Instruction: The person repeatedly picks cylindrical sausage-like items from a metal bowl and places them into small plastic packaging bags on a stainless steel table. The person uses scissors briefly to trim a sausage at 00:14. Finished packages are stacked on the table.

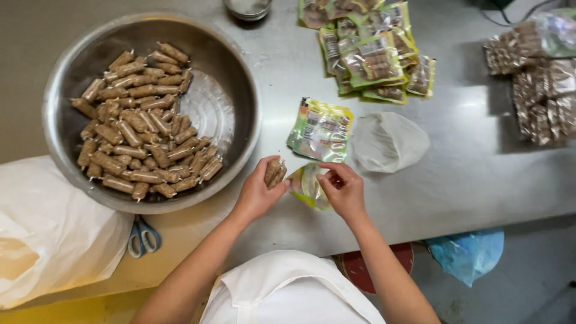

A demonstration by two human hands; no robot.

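Observation:
My left hand [259,191] grips a few small brown wrapped sausages [275,171] near the front of the steel table. My right hand [343,187] pinches open a green and yellow plastic pouch [307,186] just right of the sausages. The sausages point at the pouch mouth. A big round steel bowl [237,90] at the left holds several more of the same sausages [141,129]. A short stack of empty pouches [321,129] lies flat just beyond my hands.
Filled pouches [375,54] pile up at the back centre. Silvery packs [540,78] sit at the far right. A crumpled clear bag [387,141] lies right of the empty pouches. Blue-handled scissors [143,237] and a white bag [51,231] lie at the front left. A blue bag [468,255] hangs below the table edge.

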